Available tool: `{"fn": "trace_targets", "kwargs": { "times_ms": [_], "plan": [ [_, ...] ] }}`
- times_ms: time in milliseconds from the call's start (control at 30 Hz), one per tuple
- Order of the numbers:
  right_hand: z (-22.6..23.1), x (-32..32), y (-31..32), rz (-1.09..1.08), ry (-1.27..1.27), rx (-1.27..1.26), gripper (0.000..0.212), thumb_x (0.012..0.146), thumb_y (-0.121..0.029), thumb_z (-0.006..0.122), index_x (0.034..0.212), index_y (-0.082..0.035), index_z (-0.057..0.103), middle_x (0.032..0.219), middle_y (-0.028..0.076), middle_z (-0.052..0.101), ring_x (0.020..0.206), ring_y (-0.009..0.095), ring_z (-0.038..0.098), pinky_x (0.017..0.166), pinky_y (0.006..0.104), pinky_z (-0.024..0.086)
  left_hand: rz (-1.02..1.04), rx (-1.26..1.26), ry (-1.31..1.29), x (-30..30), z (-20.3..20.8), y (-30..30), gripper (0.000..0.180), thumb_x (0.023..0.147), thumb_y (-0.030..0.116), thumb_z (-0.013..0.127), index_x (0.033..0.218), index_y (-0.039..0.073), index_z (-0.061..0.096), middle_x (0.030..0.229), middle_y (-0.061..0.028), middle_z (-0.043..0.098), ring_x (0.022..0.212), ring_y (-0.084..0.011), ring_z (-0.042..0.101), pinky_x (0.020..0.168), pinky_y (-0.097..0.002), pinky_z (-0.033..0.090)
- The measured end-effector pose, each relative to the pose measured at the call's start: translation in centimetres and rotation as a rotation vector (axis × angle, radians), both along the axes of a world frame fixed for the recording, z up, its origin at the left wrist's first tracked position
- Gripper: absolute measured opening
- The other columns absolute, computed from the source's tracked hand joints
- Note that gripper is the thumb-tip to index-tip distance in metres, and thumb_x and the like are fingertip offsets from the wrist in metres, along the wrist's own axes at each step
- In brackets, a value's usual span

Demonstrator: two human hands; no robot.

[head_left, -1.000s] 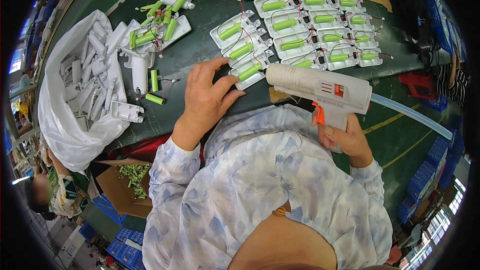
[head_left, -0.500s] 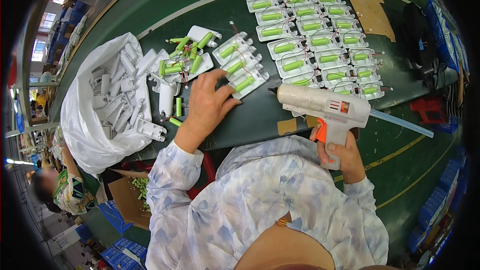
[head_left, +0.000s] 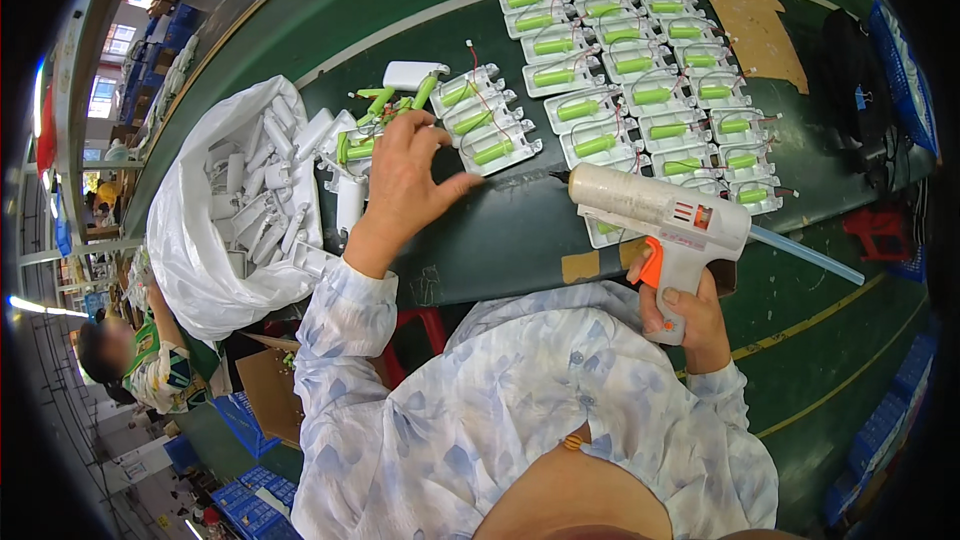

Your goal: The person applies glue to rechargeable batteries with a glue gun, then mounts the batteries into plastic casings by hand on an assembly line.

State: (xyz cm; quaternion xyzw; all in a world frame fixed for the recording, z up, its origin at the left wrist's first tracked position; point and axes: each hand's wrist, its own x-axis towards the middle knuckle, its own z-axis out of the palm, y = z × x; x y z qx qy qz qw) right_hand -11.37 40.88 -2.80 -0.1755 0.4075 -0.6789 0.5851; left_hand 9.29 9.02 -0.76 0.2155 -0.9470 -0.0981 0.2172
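Observation:
My right hand (head_left: 692,318) is wrapped round the grip of a white hot glue gun (head_left: 665,212) with an orange trigger. A clear glue stick (head_left: 808,256) sticks out of its back, and the dark nozzle points left over the table. My left hand (head_left: 405,183) is open, thumb and fingers apart, its fingertips by a loose pile of green battery cells (head_left: 372,108) with thin wires. Just right of that hand lie several white plastic housings (head_left: 513,148), each with a green cell inside. Part of the pile is hidden behind my left hand.
A white sack (head_left: 185,270) full of white plastic housings stands at the left. Rows of housings with green cells (head_left: 650,95) cover the table's far right. Brown cardboard (head_left: 755,30) lies beyond them. A person (head_left: 150,360) sits at the far left, near a cardboard box (head_left: 268,395).
My left hand has moved away from the nearest housing toward the pile of green cells, its fingers spreading wider. My right hand keeps hold of the glue gun. The whole view has shifted slightly.

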Motion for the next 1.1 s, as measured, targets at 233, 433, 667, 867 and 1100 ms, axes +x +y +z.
{"fn": "trace_targets", "kwargs": {
  "times_ms": [233,433,667,867,1100],
  "plan": [
    [0.4,0.4,0.0,0.002,-0.028,-0.013,0.059,0.08,-0.024,0.07,0.125,0.006,0.045,0.107,0.022,0.062,0.052,0.016,0.054,0.046,0.0275,0.045,0.037,-0.229,-0.099,-1.6,0.3,-7.3,0.044,0.077,0.014,0.065,0.12,0.011,0.062,0.125,-0.007,0.063,0.111,-0.0282,0.058,0.087,-0.0483,0.047],
    [0.8,1.0,-0.1,0.0,0.013,0.004,0.055,0.078,-0.022,0.066,0.122,0.007,0.05,0.109,0.018,0.064,0.056,0.016,0.057,0.05,0.028,0.048,0.178,-0.288,-0.277,-1.9,-3.2,-8.8,0.044,0.073,0.018,0.065,0.116,0.015,0.065,0.123,-0.0025,0.062,0.11,-0.0254,0.058,0.086,-0.0499,0.044],
    [0.5,0.3,-0.1,-0.024,0.006,-0.008,0.059,0.08,-0.023,0.067,0.126,0.006,0.045,0.11,0.021,0.061,0.054,0.016,0.055,0.047,0.0289,0.047,0.343,-0.269,-0.317,2.3,-1.4,-8.4,0.039,0.073,0.019,0.067,0.112,0.013,0.066,0.118,-0.0058,0.063,0.109,-0.0287,0.058,0.084,-0.0497,0.047],
    [0.4,0.3,-0.8,-0.05,-0.014,-0.005,0.06,0.082,-0.024,0.068,0.127,0.006,0.042,0.114,0.025,0.059,0.051,0.016,0.053,0.045,0.03,0.047,0.05,-0.18,-0.036,1.2,1.3,-2.2,0.036,0.072,0.018,0.08,0.103,0.007,0.066,0.108,-0.0106,0.065,0.1,-0.0313,0.061,0.081,-0.0443,0.049],
    [0.2,0.2,-0.2,-0.022,-0.008,-0.039,0.06,0.083,-0.023,0.068,0.128,0.006,0.042,0.118,0.025,0.058,0.051,0.016,0.054,0.046,0.0305,0.047,-0.061,-0.034,0.012,0.1,-2.7,2.9,0.027,0.067,0.02,0.082,0.086,0.009,0.066,0.082,-0.006,0.06,0.078,-0.0277,0.06,0.065,-0.0403,0.048]
  ]
}}
